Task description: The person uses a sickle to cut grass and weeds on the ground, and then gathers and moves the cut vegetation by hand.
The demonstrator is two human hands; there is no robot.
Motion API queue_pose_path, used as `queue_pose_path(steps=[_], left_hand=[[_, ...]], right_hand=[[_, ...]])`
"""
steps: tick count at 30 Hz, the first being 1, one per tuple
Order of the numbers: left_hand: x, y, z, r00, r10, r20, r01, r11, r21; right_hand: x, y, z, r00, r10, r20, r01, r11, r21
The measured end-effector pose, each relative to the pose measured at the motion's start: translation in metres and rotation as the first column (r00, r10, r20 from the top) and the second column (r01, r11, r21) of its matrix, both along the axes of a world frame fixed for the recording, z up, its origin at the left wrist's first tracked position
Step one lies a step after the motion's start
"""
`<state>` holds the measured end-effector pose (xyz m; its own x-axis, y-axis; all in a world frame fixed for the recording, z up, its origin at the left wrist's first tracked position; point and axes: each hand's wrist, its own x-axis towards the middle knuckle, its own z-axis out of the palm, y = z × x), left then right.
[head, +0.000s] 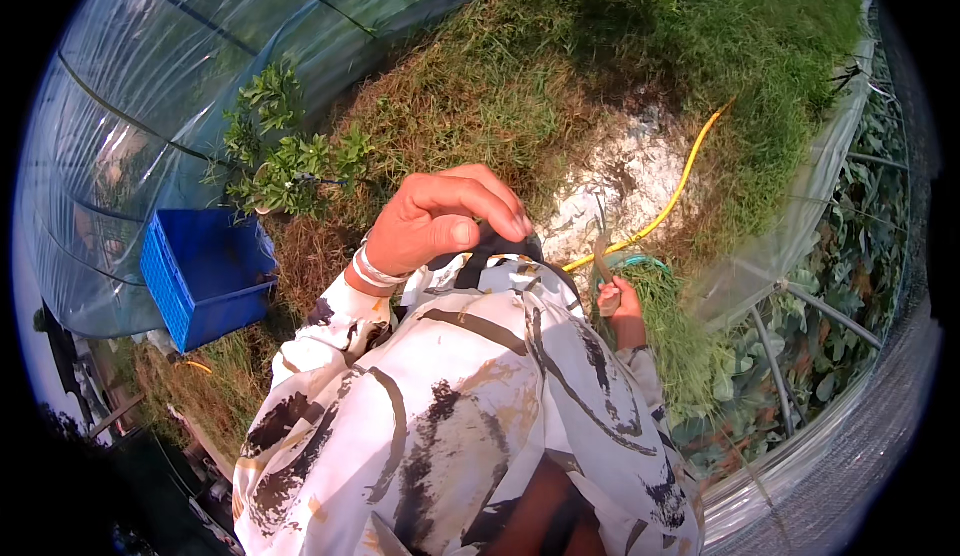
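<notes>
My left hand (457,215) is raised in front of my body, its fingers bent and the thumb apart from the fingertips. Nothing shows in it, and a pale band circles its wrist. Lower at the right, my right hand (621,302) grips the wooden handle of a hand tool (600,254), which looks like a small sickle. Its thin dark blade points away from me over a whitish patch of ground (637,166). A yellow hose (679,194) runs behind the handle, and beside it lies a green hose or cord loop (646,260).
A blue plastic crate (169,282) stands at the left by a leafy potted plant (289,173). Plastic sheeting on hoops (180,76) rises behind them. At the right, a film-covered frame with metal poles (825,314) encloses broad-leaved plants (832,256). Grass (480,98) covers much ground.
</notes>
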<state>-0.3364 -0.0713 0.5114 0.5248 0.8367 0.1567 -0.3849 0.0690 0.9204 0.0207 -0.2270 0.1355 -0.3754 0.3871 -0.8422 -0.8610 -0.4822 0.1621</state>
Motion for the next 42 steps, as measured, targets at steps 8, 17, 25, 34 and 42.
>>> queue_pose_path(steps=[8,17,25,34,42], left_hand=[[0.096,0.037,0.096,0.694,-0.201,0.691,0.058,0.973,0.224],[0.096,0.188,0.057,0.487,-0.734,0.474,0.693,0.655,0.301],[0.024,0.268,-0.185,0.062,-0.198,-0.978,0.399,0.904,-0.157],[-0.034,0.234,-0.314,-0.02,-0.072,-0.997,-0.056,0.996,-0.071],[-0.08,0.249,-0.448,-0.238,-0.384,-0.892,0.053,0.912,-0.407]], right_hand=[[-0.013,0.031,-0.013,0.962,-0.264,0.063,0.271,0.927,-0.257],[-0.016,0.096,0.015,0.943,-0.086,0.321,0.127,0.986,-0.109],[0.016,0.224,0.016,0.721,0.295,0.627,-0.354,0.935,-0.033],[0.001,0.292,-0.003,0.529,0.524,0.668,-0.524,0.82,-0.229],[-0.048,0.38,-0.122,0.596,0.511,0.619,-0.415,0.857,-0.307]])
